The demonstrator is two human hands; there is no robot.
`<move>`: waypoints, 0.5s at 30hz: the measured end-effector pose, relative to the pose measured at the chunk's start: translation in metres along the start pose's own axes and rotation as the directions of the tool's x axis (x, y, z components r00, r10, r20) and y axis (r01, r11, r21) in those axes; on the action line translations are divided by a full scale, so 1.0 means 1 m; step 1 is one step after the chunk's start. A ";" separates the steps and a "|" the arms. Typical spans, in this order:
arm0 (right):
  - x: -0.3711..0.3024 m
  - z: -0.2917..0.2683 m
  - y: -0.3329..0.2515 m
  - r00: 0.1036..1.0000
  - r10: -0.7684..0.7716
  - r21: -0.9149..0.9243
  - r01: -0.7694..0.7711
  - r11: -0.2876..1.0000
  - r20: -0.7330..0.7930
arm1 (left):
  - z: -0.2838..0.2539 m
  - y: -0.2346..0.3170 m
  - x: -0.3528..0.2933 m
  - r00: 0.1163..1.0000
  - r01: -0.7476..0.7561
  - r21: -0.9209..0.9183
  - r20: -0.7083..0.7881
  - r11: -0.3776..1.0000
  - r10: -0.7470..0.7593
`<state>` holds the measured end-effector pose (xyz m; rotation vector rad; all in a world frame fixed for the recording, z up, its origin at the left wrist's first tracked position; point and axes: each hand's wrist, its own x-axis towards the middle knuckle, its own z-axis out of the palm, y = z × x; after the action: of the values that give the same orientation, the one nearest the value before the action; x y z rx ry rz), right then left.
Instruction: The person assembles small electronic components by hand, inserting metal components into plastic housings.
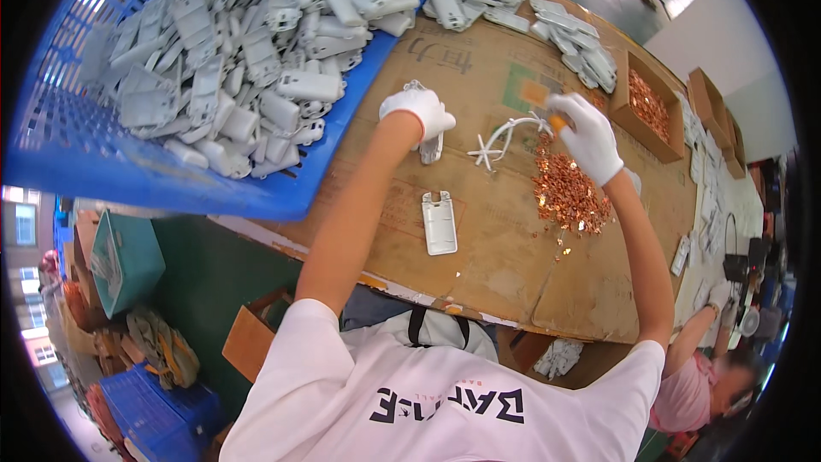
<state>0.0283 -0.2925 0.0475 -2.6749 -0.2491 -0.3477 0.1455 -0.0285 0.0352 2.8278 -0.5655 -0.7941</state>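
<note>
My left hand [416,113], in a white glove, is closed around a white plastic housing piece [433,151], whose lower end shows below the fingers. A matching white shell [440,224] lies with its hollow side up on the cardboard nearer to me. My right hand [587,133], gloved too, is held with curled fingers above the far end of a pile of small copper-coloured metal parts [571,195]. An orange spot shows at its fingertips; what they pinch is too blurred to tell. Between my hands lies a white branching plastic or cable piece [505,142].
A blue crate [256,205] heaped with white housings stands at the left. More housings [575,38] lie along the table's far side. A cardboard box [650,107] of copper parts sits at the far right. Another person [697,389] works at the right.
</note>
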 end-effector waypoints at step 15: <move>0.313 0.116 -0.192 0.996 -0.080 -0.117 0.084 0.990 0.037 | 0.085 -0.052 -0.116 0.898 0.347 0.004 -0.290 0.938 -0.331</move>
<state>0.3060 -0.0329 0.1088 -2.7946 -0.3594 -0.3554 0.0256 0.0612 0.0052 3.0591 -0.0494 -0.4014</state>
